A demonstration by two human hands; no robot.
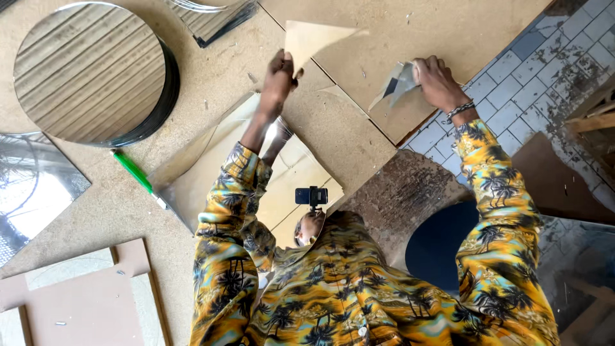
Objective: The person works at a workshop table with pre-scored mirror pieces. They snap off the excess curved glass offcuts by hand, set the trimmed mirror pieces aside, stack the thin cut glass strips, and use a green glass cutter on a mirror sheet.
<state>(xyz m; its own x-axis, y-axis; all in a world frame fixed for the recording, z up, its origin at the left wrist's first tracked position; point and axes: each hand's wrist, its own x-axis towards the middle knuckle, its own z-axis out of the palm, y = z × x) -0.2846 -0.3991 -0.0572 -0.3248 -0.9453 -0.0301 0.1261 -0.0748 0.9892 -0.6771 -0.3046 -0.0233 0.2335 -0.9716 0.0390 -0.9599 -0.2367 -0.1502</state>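
My left hand [279, 78] is stretched over the brown board table [359, 138] and pinches the lower corner of a flat triangular offcut [315, 37] with a tan reflecting face. My right hand [437, 82] is near the table's right edge, closed on a few small grey mirror shards [394, 86]. Under my left forearm lies a large cut mirror sheet [205, 173], which reflects my patterned sleeve, my head and the camera.
A stack of round mirrors [90, 70] sits at the far left, with a green pen-like tool [133, 170] below it. More mirror sheets lie at the left edge [29, 192] and top [211, 19]. Pinkish boards [83, 301] are at lower left. A tiled floor [544, 70] lies right.
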